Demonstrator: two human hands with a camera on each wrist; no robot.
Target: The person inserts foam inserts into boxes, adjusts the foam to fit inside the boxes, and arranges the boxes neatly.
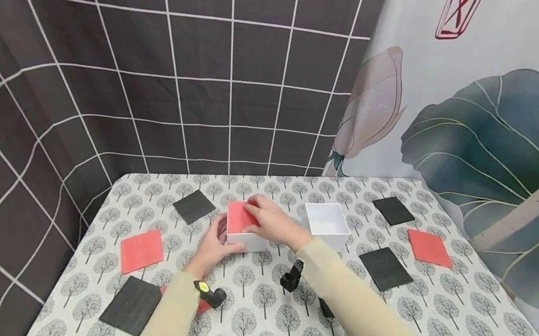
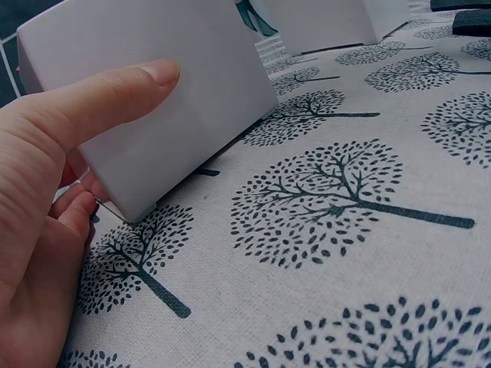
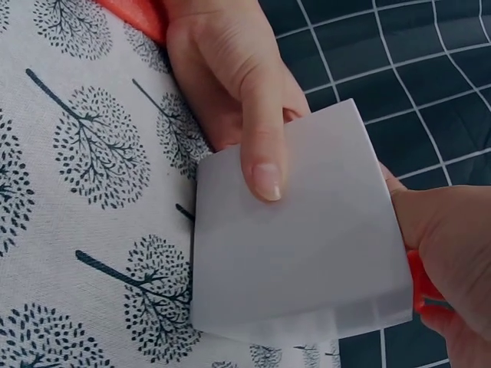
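A white open-topped box (image 1: 255,242) is near the middle of the tablecloth, tilted in the left wrist view. My left hand (image 1: 214,246) grips its left side, the thumb (image 2: 130,96) flat along the near wall and the other fingers behind. At the mouth of this box is a red square sheet (image 1: 239,217), about level with the rim. My right hand (image 1: 277,224) reaches over from the right, its bent fingers and thumb on the sheet; red shows between them in the right wrist view. Its fingertips are partly hidden there.
A second white box (image 1: 328,223) stands open to the right. Black squares (image 1: 194,207) (image 1: 131,305) and a red square (image 1: 140,250) lie left, another red piece (image 1: 203,305) partly under the left wrist. More black squares (image 1: 386,269) and a red one (image 1: 429,248) lie right.
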